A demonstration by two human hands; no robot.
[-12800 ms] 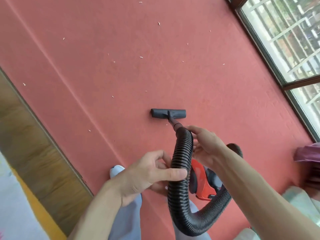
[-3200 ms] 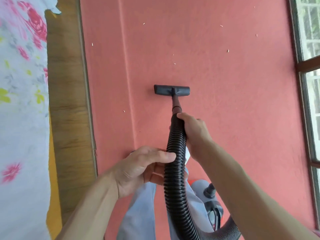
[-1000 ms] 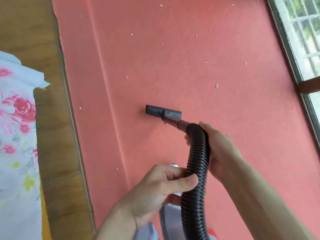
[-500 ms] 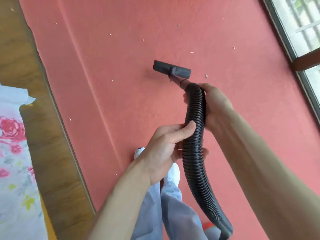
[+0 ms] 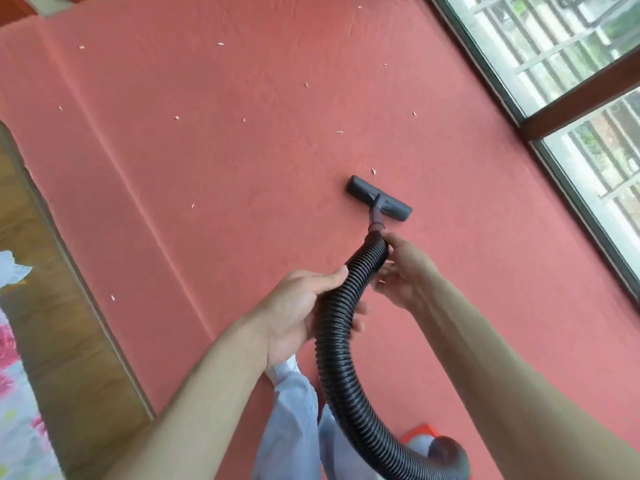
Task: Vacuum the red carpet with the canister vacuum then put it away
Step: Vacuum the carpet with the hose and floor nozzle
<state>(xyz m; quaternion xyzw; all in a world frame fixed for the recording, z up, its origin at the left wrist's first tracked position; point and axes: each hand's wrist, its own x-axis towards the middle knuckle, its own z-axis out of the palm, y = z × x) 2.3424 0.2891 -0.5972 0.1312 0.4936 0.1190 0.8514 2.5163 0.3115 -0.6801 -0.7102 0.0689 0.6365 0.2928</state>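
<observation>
- Now flat black floor nozzle (image 5: 379,199) shifted right on red carpet (image 5: 242,168); pale scrap (image 5: 373,171) at its 12 o'clock.
- Left hand (image 5: 301,306), right hand (image 5: 405,268) clamped round ribbed black hose (image 5: 341,317).
- Vacuuming unfinished.

Black ribbed hose (image 5: 341,341), nozzle (image 5: 379,198) flat on red carpet (image 5: 242,168).

Wide open red carpet (image 5: 242,168) round the nozzle (image 5: 379,198) from 9 o'clock to 12 o'clock, only small pale scraps (image 5: 339,132) dotted about, one just off the nozzle at 12. From 1 to 4 o'clock the window frame (image 5: 575,107) closes the run, a band of bare carpet between. Out at 8 o'clock a raised crease (image 5: 152,230) crosses the carpet, with the wooden floor (image 5: 69,323) beyond. At 6 o'clock it's crowded: left hand (image 5: 304,313) and right hand (image 5: 403,271) on the hose (image 5: 341,327), trouser legs (image 5: 294,410) and canister (image 5: 440,448) below.
</observation>
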